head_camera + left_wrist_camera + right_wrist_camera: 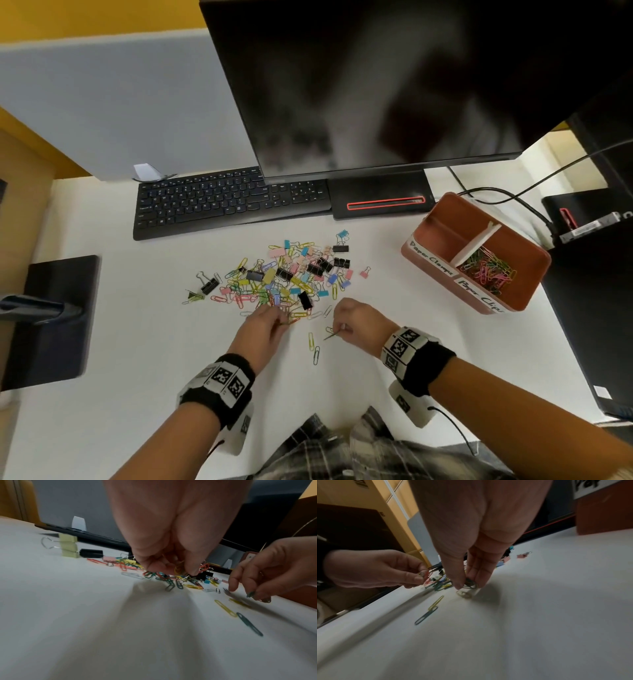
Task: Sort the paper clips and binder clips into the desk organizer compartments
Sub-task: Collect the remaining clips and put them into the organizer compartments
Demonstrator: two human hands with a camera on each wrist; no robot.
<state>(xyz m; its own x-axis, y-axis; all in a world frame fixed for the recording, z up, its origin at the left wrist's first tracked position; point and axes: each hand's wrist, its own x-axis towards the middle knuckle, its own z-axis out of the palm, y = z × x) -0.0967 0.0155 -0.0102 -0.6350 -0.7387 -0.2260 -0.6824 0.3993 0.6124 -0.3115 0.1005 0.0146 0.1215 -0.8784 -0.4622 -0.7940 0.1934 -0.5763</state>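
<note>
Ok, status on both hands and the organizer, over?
Left hand pinching paper clips at the pile edge. Right hand pinching a green paper clip. Organizer: one compartment holds paper clips, the other bare. Nothing in the way.

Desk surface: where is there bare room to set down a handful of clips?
Bare desk lies left of the left hand, and between the right hand and the organizer. Crowded: the clip pile below the keyboard.
</note>
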